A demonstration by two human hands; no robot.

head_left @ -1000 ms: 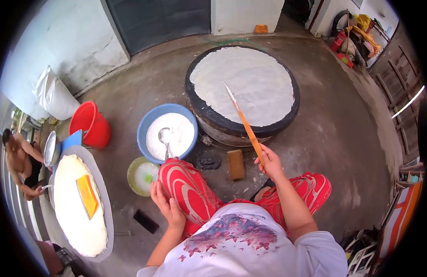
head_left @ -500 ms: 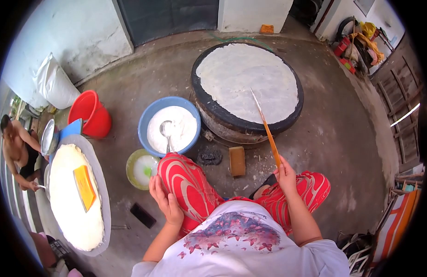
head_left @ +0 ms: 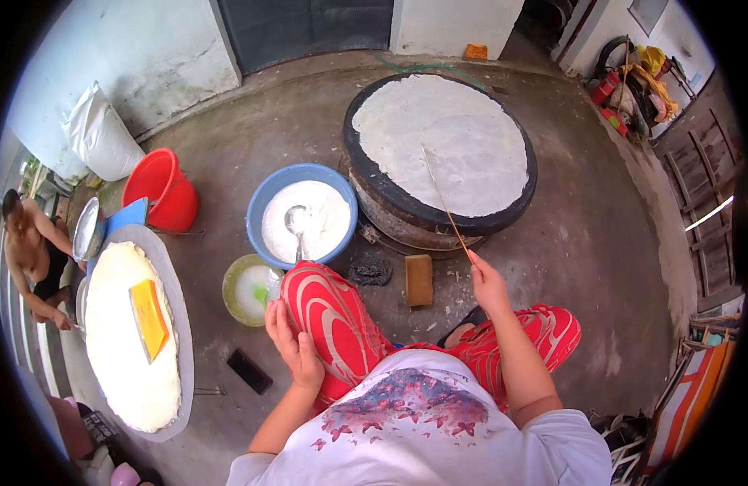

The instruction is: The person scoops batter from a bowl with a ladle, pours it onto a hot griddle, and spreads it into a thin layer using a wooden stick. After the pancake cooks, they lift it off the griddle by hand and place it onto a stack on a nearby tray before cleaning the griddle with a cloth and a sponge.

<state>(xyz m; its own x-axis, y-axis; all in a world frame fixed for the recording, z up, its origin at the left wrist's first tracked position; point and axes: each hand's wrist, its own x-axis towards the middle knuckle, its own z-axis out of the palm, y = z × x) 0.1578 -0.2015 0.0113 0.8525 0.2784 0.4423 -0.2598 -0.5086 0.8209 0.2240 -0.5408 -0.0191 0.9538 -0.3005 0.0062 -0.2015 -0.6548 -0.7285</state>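
My right hand (head_left: 490,285) grips the handle of a long, thin wooden spatula (head_left: 449,215), seen nearly edge-on. Its tip lies over a thin pale sheet of batter (head_left: 439,121) spread across a round black griddle (head_left: 372,172). My left hand (head_left: 297,348) rests against my left knee with its fingers stretched out, holding nothing. Just beyond that knee stands a blue basin (head_left: 256,240) of white batter with a metal ladle (head_left: 298,231) in it. Close to my left fingertips is a yellow-green bowl (head_left: 231,301) of whitish liquid, with something bright green inside.
At left, an oval stack of pale sheets (head_left: 131,389) carries a yellow-orange scraper (head_left: 150,320). A red bucket (head_left: 180,198) and white sack (head_left: 103,138) stand behind. A phone (head_left: 249,371) and brick (head_left: 418,280) lie on the floor. Another person (head_left: 38,251) crouches far left.
My right hand has moved up and slightly left, and the spatula has turned from showing its flat face to nearly edge-on. The view has shifted slightly; my left hand stays by the knee.
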